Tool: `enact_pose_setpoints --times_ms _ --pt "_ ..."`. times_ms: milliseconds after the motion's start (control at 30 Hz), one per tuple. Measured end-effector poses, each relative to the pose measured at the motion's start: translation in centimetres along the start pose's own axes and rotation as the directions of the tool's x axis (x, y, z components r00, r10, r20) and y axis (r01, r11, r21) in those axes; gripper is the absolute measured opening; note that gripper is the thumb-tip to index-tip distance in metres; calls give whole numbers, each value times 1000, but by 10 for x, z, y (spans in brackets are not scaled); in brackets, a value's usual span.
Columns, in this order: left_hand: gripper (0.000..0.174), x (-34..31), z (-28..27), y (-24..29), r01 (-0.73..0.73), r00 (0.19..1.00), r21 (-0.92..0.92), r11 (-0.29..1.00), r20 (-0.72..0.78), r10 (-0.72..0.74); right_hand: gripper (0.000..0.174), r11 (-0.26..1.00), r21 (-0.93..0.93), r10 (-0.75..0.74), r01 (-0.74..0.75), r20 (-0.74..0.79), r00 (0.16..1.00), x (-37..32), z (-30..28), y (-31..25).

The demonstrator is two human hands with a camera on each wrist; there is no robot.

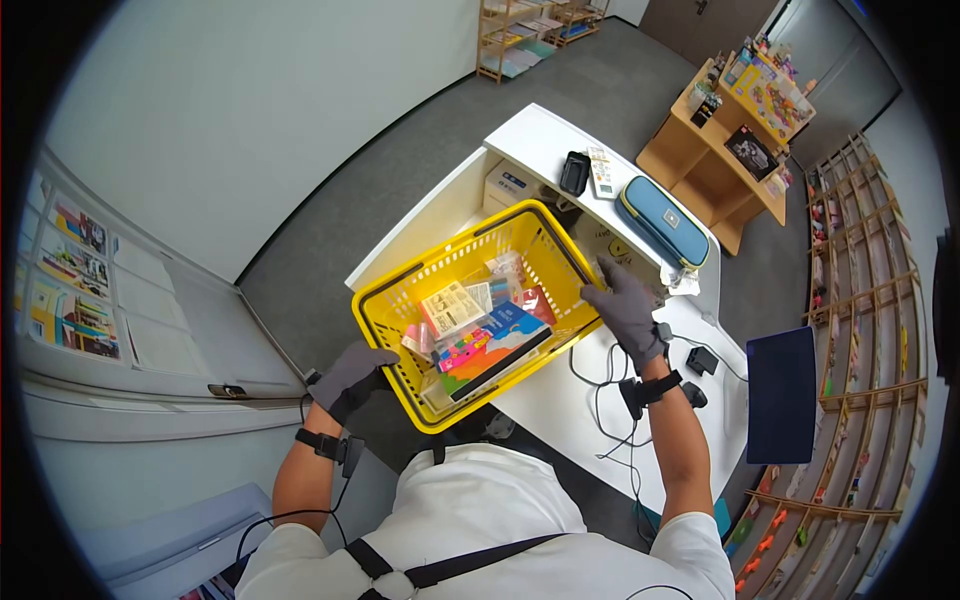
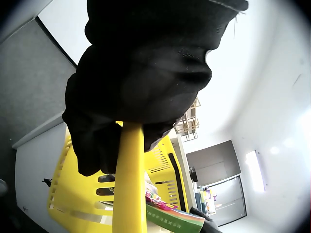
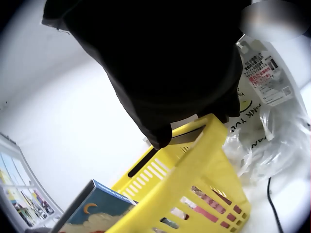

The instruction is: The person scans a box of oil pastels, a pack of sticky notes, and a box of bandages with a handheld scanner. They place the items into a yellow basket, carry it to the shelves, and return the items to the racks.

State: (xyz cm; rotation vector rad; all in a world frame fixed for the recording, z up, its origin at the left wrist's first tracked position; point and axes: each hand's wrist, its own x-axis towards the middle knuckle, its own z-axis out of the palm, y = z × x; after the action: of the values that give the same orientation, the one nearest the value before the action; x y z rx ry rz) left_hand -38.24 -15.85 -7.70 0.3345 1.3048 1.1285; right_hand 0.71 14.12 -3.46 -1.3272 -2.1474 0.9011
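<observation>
A yellow basket [image 1: 410,398] is held tilted between both gloved hands in front of the body. My left hand [image 1: 352,382] grips its rim at the left end, the fingers curled around the yellow edge [image 2: 129,184] in the left wrist view. At the opposite end my right hand [image 1: 628,308] is on the rim; in the right wrist view its fingers bend over the basket's corner [image 3: 210,127]. Inside lie a colourful boxed book [image 1: 500,345], a cream packet [image 1: 452,308] and several small packaged items.
Behind the basket stands a white desk [image 1: 540,128] with a blue case [image 1: 664,222], a black tray [image 1: 575,173] and a calculator [image 1: 602,175]. Cables and a black adapter [image 1: 702,360] lie on its right part, beside a dark monitor [image 1: 780,396]. A plastic bag [image 3: 272,141] is near my right hand.
</observation>
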Motion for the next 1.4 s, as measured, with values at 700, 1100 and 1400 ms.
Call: enact_pose_setpoints --times_ms 700,1100,1400 --pt "59 -29 32 22 186 939 835 518 -306 156 32 832 -554 26 36 104 994 22 19 6" --pt "64 -30 41 15 155 916 750 643 -352 190 24 755 -654 -20 42 42 999 23 30 11" --pt "62 -32 35 13 105 918 839 534 -289 273 23 832 -491 -283 260 29 959 5 -1 -34"
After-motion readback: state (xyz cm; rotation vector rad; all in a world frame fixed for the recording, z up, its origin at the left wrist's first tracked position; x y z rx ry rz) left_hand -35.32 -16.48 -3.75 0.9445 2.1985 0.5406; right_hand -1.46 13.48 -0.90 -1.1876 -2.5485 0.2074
